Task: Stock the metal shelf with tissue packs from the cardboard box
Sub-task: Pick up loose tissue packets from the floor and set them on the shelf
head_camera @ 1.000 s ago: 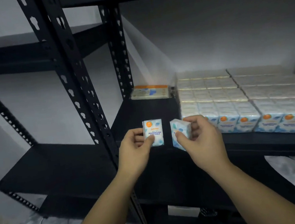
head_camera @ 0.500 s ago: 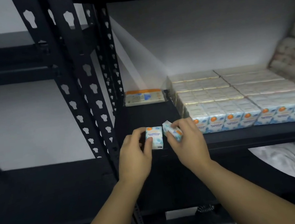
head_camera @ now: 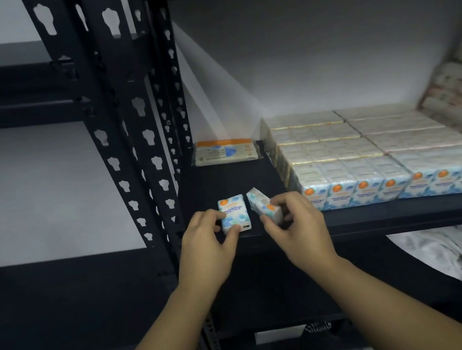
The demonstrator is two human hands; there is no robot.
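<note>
Black metal shelf (head_camera: 373, 217) stands against a pale wall, its right part filled with rows of tissue packs (head_camera: 367, 165) reaching the front edge. At the bare left end, near the front edge, the left hand (head_camera: 206, 244) pinches an upright tissue pack (head_camera: 232, 212) between curled fingers and thumb. Just beside it, the right hand (head_camera: 299, 230) grips a second pack (head_camera: 263, 204), tilted on its side. A flat wipes packet (head_camera: 225, 151) lies at the back left corner.

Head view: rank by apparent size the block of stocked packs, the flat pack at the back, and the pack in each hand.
1. block of stocked packs
2. flat pack at the back
3. left-hand pack and right-hand pack: alike; the right one is tilted.
</note>
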